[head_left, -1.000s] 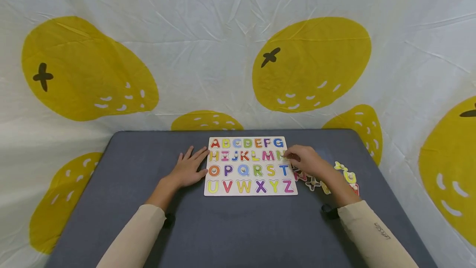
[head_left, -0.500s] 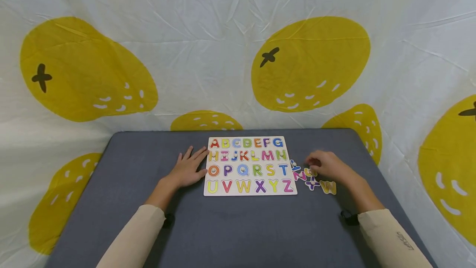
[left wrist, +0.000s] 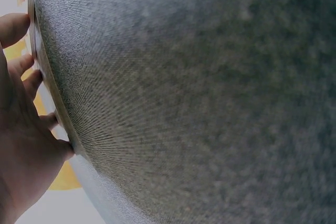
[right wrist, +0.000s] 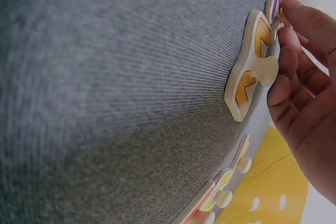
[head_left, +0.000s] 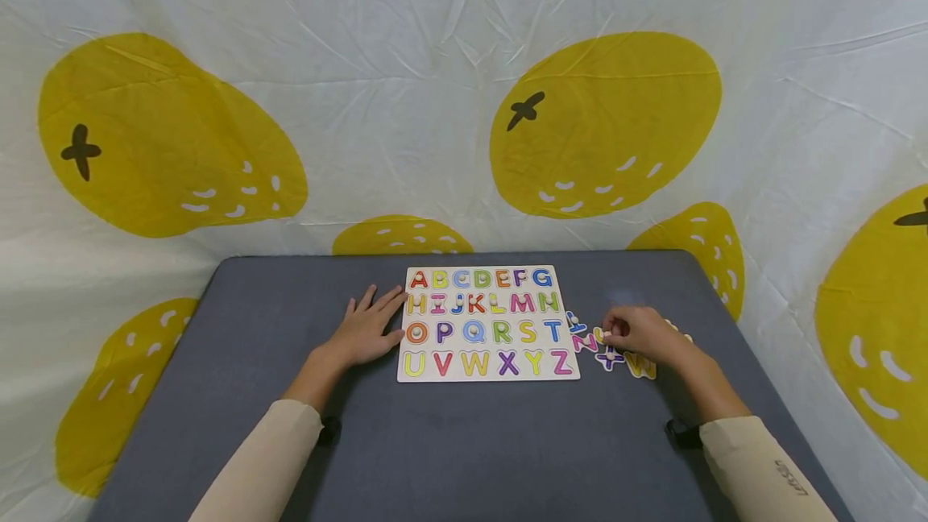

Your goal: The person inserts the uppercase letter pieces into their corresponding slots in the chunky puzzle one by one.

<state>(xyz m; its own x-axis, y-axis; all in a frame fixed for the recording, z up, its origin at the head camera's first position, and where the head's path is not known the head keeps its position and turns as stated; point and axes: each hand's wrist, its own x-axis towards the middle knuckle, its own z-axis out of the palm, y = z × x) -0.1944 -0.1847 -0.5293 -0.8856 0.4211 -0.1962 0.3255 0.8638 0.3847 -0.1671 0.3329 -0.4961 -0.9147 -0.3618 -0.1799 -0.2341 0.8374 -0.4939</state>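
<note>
A white alphabet puzzle board (head_left: 471, 345) lies on the table, its rows of coloured letters running from A to Z. My left hand (head_left: 367, 330), fingers spread, touches the board's left edge; in the left wrist view its fingers (left wrist: 63, 150) meet that edge. Right of the board, my right hand (head_left: 641, 333) pinches a yellow letter piece (head_left: 598, 334) at its knob, mostly hidden under the fingertips. Close by lie a purple X piece (head_left: 609, 358), a pink piece (head_left: 583, 343), a blue piece (head_left: 575, 319) and an orange-yellow piece (right wrist: 245, 85) with a round knob.
More loose letter pieces (right wrist: 223, 192) lie beyond the right hand, partly hidden by it in the head view. The dark grey table (head_left: 471, 449) ends at a white curtain (head_left: 406, 135) with large yellow fruit prints.
My right hand has left the N spot on the board and moved right and towards me, onto a yellow piece among the loose letters. My left hand has stayed in place.
</note>
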